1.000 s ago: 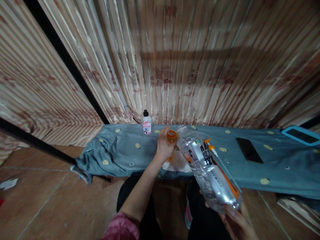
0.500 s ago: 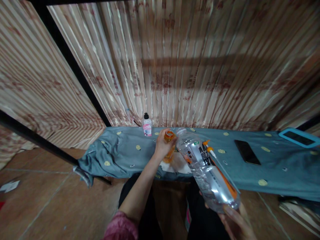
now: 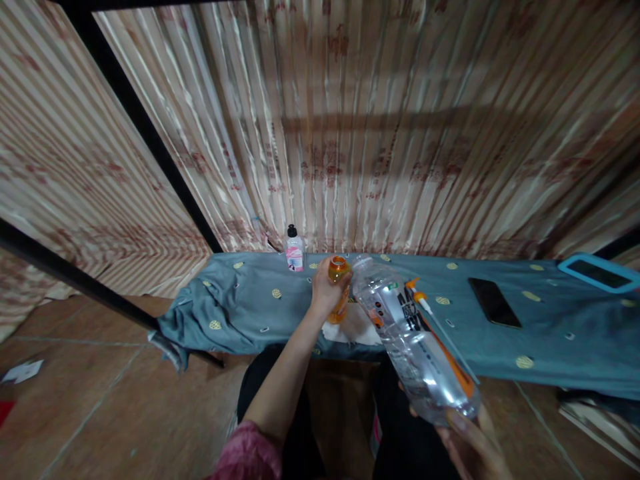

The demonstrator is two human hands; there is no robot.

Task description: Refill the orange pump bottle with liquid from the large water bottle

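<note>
My left hand [image 3: 326, 292] is wrapped round an orange see-through bottle [image 3: 339, 268] with no cap on its mouth. That bottle stands nearly upright above a white tissue [image 3: 360, 328]. With my right hand [image 3: 470, 433] I grip the base of a large clear plastic bottle [image 3: 415, 347] that has a silver and orange label. The large bottle is tilted, its neck pointing up and left, close beside the orange bottle. Just behind its right side lies an orange and white pump head [image 3: 420, 297] with a long tube.
A small bottle with a black cap and pink label [image 3: 295, 252] stands at the back. To the right lie a black phone [image 3: 495, 303] and a blue-framed object [image 3: 597, 272] on the grey-blue cloth [image 3: 250, 300]. Curtains [image 3: 340, 133] hang behind; a dark pole [image 3: 145, 133] slants at left.
My left hand has tilted the orange bottle very slightly. The large bottle and my right hand are nearly where they were.
</note>
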